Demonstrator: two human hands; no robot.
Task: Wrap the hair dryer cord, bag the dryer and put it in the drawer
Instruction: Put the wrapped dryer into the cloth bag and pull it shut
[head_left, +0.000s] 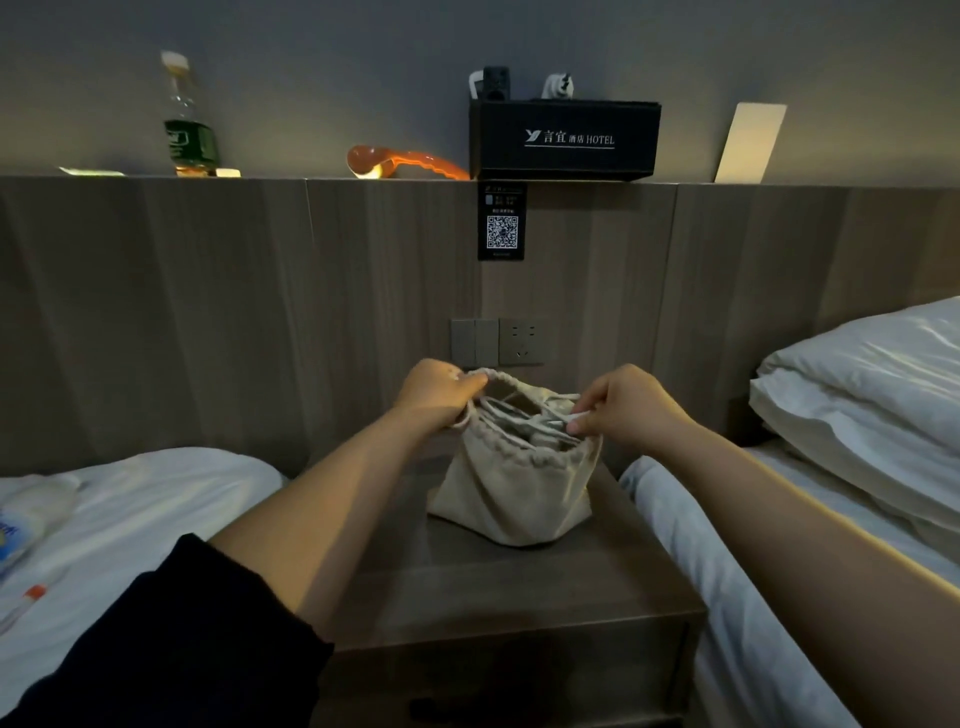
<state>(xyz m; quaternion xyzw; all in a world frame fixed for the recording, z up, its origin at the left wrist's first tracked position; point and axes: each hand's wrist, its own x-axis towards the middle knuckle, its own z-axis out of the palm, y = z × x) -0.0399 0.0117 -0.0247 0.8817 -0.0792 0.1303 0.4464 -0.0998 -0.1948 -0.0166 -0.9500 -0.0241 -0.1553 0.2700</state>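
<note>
2 hands work at the mouth of the beige drawstring bag (511, 493) standing on the nightstand (519, 587). Our left hand (434, 395) grips the gathered rim; our right hand (623, 405) pinches the white cord (519, 422). We judge the cloth soft and limp, best held by the cords; the dryer we cannot see. Behind, the black box (563, 137) reads "HOTEL", above a QR code card (502, 221).

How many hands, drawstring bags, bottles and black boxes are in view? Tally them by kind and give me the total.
Hands: 2 (left hand, right hand)
Drawstring bag: 1
Bottle: 1
Black box: 1
Total: 5
</note>
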